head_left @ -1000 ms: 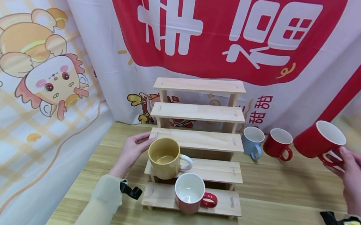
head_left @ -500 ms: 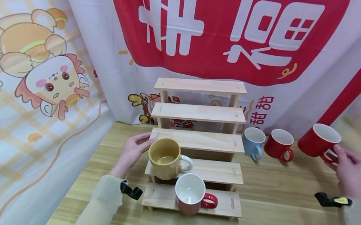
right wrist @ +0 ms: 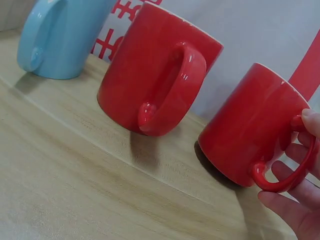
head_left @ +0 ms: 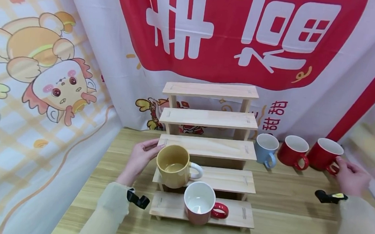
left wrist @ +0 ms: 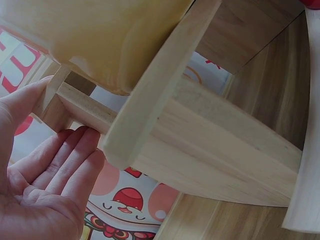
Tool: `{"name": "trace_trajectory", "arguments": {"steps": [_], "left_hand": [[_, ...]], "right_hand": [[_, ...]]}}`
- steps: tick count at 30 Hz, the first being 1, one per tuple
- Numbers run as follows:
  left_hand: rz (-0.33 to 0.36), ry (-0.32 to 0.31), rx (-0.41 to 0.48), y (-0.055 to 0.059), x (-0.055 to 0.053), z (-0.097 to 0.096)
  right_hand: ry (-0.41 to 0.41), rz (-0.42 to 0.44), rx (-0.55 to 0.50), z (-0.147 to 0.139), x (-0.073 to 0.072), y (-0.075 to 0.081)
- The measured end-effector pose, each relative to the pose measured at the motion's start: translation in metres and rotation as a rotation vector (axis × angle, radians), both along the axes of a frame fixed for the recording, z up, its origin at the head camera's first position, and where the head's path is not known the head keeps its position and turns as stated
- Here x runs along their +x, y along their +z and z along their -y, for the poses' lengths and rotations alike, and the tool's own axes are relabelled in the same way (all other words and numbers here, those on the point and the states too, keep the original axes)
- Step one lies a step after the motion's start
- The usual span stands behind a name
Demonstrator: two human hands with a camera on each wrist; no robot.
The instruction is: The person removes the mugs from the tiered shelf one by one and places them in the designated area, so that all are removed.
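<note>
My right hand (head_left: pixel 354 178) grips the handle of a red mug (head_left: pixel 324 154), the rightmost in a row at the back right. In the right wrist view this mug (right wrist: pixel 250 127) is upright with its base at the tabletop; a dark shadow lies under its edge. My left hand (head_left: pixel 140 160) pinches the left end of the middle step of a wooden tiered rack (head_left: pixel 206 146). Its thumb is above and its fingers (left wrist: pixel 75 155) below the wood. A yellow mug with a white handle (head_left: pixel 174 169) stands one step lower, beside that hand.
On the lowest step stands a white-lined mug with a red handle (head_left: pixel 199 204). A light blue mug (head_left: pixel 265 149) and another red mug (head_left: pixel 292 151) stand between the rack and my right hand. Printed cloth (head_left: pixel 231 69) hangs close behind.
My right hand has lowered the red mug and moved it left, beside the other red mug. The left hand keeps its hold on the rack.
</note>
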State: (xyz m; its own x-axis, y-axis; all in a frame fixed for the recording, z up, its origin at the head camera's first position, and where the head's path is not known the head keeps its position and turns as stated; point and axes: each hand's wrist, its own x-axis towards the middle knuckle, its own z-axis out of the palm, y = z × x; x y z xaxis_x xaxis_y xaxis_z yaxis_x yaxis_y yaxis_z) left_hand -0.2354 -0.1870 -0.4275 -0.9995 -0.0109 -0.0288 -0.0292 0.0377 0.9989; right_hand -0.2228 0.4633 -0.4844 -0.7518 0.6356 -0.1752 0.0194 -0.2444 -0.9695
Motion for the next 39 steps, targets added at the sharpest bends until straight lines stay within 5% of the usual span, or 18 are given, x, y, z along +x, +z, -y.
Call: {"name": "trace_trajectory", "arguments": {"steps": [13, 20, 27, 33, 39], "left_hand": [[0.012, 0.014, -0.005, -0.001, 0.001, 0.001], [0.024, 0.010, -0.012, -0.001, 0.001, 0.001], [0.026, 0.008, 0.004, 0.000, 0.001, 0.001], [0.028, 0.013, -0.009, -0.001, 0.001, 0.001], [0.017, 0.018, -0.016, -0.001, 0.000, -0.001]], "right_hand": [[0.092, 0.066, 0.058, -0.011, 0.005, -0.014], [0.130, 0.152, 0.289, -0.019, 0.007, -0.009], [0.114, 0.081, 0.177, -0.003, 0.013, 0.023], [0.097, -0.066, 0.122, 0.026, 0.016, 0.059], [0.254, -0.245, 0.014, 0.060, 0.030, 0.101]]}}
